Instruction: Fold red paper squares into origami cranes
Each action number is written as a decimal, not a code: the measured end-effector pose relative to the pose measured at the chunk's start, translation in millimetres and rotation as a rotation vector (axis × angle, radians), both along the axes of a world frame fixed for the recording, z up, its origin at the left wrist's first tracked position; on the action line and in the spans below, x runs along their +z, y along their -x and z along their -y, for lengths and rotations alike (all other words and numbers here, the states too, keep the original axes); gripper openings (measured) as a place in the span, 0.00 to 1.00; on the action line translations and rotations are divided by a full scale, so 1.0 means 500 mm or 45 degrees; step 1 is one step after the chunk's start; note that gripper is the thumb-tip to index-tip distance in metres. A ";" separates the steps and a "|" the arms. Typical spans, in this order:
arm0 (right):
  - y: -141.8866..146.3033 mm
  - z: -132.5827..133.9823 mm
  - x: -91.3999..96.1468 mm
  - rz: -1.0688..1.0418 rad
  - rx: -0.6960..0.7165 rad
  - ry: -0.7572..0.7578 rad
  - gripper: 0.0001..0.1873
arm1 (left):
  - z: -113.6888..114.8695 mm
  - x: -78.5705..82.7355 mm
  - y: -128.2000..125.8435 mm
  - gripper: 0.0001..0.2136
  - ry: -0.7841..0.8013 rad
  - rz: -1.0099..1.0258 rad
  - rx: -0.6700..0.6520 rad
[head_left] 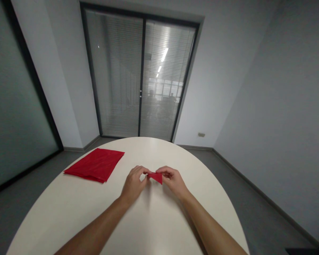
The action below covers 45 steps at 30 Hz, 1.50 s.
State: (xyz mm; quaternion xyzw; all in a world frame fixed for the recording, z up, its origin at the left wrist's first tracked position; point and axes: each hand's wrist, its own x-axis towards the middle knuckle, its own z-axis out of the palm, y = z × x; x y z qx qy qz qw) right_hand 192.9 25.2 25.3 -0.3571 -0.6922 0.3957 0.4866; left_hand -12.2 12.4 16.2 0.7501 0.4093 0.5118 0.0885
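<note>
Between my two hands is a small red folded piece [156, 177], triangular in shape, paper or cloth, I cannot tell which. My left hand [135, 182] pinches its left end between thumb and fingers. At its right end, my right hand [172, 179] grips it the same way, fingers curled. The piece is held just above the table, and a faint shadow falls below it. Away to the left lies a stack of flat red sheets [95, 164], its edges slightly uneven; neither hand touches it.
A round cream-white table [154, 219] spreads beneath my arms. Beyond it stand dark-framed glass panels with blinds [140, 78]. A frosted glass panel [18, 92] rises at the left, and a pale wall [276, 113] at the right. A small wall socket [201, 134] sits low.
</note>
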 end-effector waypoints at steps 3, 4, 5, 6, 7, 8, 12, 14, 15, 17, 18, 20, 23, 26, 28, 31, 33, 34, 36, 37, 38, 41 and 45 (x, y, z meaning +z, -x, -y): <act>-0.009 0.002 -0.003 0.162 0.056 -0.113 0.10 | -0.006 -0.010 0.010 0.12 0.024 -0.112 -0.098; -0.012 0.004 -0.003 0.222 0.072 -0.142 0.08 | -0.008 -0.014 0.014 0.12 0.054 -0.150 -0.147; -0.015 0.005 -0.004 0.276 0.089 -0.162 0.07 | -0.010 -0.017 0.017 0.13 0.090 -0.186 -0.197; -0.017 0.007 -0.004 0.324 0.103 -0.172 0.06 | -0.011 -0.020 0.021 0.12 0.126 -0.219 -0.244; -0.019 0.008 -0.005 0.363 0.114 -0.176 0.05 | -0.013 -0.022 0.024 0.12 0.160 -0.248 -0.286; -0.020 0.008 -0.007 0.400 0.121 -0.177 0.05 | -0.014 -0.024 0.027 0.12 0.192 -0.273 -0.317; -0.025 0.006 -0.014 0.535 0.139 -0.199 0.07 | -0.015 -0.027 0.034 0.10 0.293 -0.327 -0.394; -0.027 0.004 -0.017 0.604 0.145 -0.217 0.08 | -0.014 -0.027 0.035 0.10 0.321 -0.339 -0.415; -0.027 0.004 -0.018 0.638 0.146 -0.225 0.08 | -0.014 -0.027 0.035 0.10 0.332 -0.346 -0.417; -0.028 0.003 -0.018 0.704 0.147 -0.242 0.08 | -0.013 -0.027 0.035 0.10 0.350 -0.365 -0.406; -0.028 0.003 -0.018 0.733 0.144 -0.254 0.09 | -0.012 -0.027 0.035 0.10 0.356 -0.379 -0.398; -0.028 0.003 -0.017 0.780 0.133 -0.282 0.09 | -0.010 -0.026 0.035 0.10 0.362 -0.413 -0.390; -0.027 0.005 -0.014 0.829 0.117 -0.314 0.09 | -0.006 -0.023 0.036 0.09 0.368 -0.451 -0.384; -0.027 0.008 -0.010 0.854 0.109 -0.335 0.07 | -0.001 -0.020 0.038 0.07 0.367 -0.449 -0.385; -0.028 0.011 -0.006 0.852 0.107 -0.340 0.06 | 0.002 -0.018 0.038 0.07 0.363 -0.421 -0.391; -0.026 0.015 -0.002 0.824 0.099 -0.339 0.06 | 0.004 -0.016 0.037 0.06 0.372 -0.371 -0.369; -0.024 0.015 -0.002 0.804 0.094 -0.336 0.08 | 0.003 -0.015 0.035 0.07 0.375 -0.352 -0.340; -0.023 0.014 -0.003 0.793 0.089 -0.331 0.08 | 0.002 -0.015 0.033 0.07 0.370 -0.347 -0.326; -0.020 0.013 -0.007 0.759 0.069 -0.311 0.09 | -0.001 -0.016 0.029 0.09 0.353 -0.341 -0.295; -0.018 0.011 -0.010 0.739 0.057 -0.299 0.09 | -0.002 -0.018 0.026 0.09 0.344 -0.340 -0.274; -0.016 0.010 -0.012 0.720 0.043 -0.287 0.09 | -0.004 -0.021 0.023 0.10 0.335 -0.340 -0.251; -0.010 0.007 -0.020 0.690 0.010 -0.261 0.12 | -0.008 -0.031 0.014 0.10 0.303 -0.344 -0.157; -0.003 0.003 -0.031 0.676 -0.038 -0.237 0.12 | -0.014 -0.044 0.007 0.09 0.279 -0.364 -0.034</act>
